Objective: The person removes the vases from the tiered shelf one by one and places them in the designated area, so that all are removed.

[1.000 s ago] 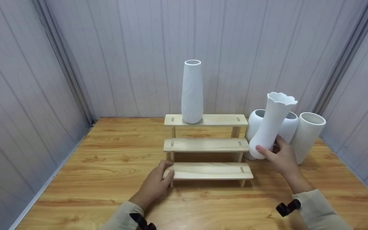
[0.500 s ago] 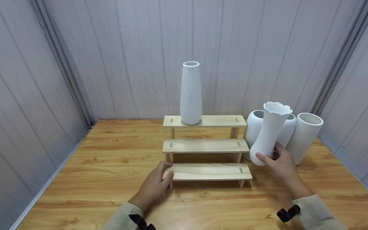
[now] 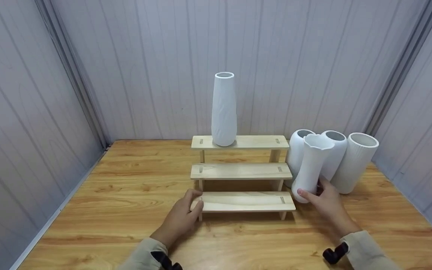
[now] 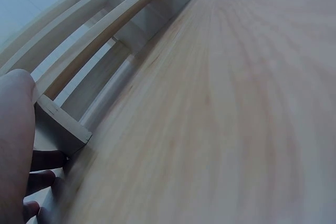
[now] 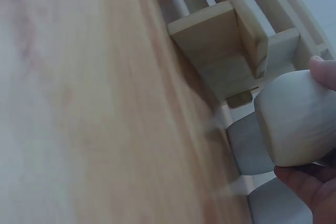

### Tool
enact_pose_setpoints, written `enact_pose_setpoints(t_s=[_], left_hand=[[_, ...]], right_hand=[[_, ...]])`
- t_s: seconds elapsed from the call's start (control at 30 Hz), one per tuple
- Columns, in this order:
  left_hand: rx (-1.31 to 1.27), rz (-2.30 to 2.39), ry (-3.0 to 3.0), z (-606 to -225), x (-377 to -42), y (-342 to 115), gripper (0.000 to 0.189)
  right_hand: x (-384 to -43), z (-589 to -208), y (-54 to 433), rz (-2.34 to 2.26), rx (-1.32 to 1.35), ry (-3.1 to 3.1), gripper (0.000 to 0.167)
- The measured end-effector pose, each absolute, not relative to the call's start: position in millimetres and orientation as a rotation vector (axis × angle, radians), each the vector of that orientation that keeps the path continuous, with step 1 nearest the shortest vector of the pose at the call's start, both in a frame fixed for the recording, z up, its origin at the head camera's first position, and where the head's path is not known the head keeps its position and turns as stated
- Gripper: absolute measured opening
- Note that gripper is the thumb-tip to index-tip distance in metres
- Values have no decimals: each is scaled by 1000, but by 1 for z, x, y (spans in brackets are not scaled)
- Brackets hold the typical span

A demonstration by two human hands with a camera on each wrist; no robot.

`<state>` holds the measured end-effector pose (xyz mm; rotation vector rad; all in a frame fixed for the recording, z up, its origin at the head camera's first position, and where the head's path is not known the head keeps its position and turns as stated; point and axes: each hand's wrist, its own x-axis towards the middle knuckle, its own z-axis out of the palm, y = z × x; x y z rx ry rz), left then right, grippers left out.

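Note:
My right hand (image 3: 328,202) grips the lower part of a white vase with a wavy rim (image 3: 311,165), thumb on its near left side. The vase leans a little to the right, and in the right wrist view its base (image 5: 268,124) appears slightly off the table. It is just right of a three-step wooden display stand (image 3: 244,202). My left hand (image 3: 181,214) holds the left end of the stand's lowest step, its thumb at the front. In the left wrist view, other fingers (image 4: 42,181) of that hand curl by the stand's leg.
A tall white vase (image 3: 224,108) stands on the top step, left of its middle. Behind the held vase are two rounded white vases (image 3: 296,150) (image 3: 336,153) and a ribbed cylindrical one (image 3: 356,165), close together on the wood-grain table (image 3: 126,206). Panelled walls (image 3: 156,67) enclose the table.
My right hand has lowered the wavy-rimmed vase and brought it slightly left and nearer, uncovering more of the rounded vases behind it. My left hand keeps its place on the stand.

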<state>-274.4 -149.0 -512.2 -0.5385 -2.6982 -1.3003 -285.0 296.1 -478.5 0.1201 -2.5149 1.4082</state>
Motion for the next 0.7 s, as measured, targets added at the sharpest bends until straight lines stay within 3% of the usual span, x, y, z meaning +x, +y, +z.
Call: enact_pose_setpoints(t_s=[0.3,0.7], left_hand=[[-543,-1301,-2732,-511,-275,-149,43],[-522,-1276,-2726,-511,-274,-148,40]], right_hand=[[-291,-494,299,1314,80,-2506,71],[-293,-504,304,1329,87,-2513,75]])
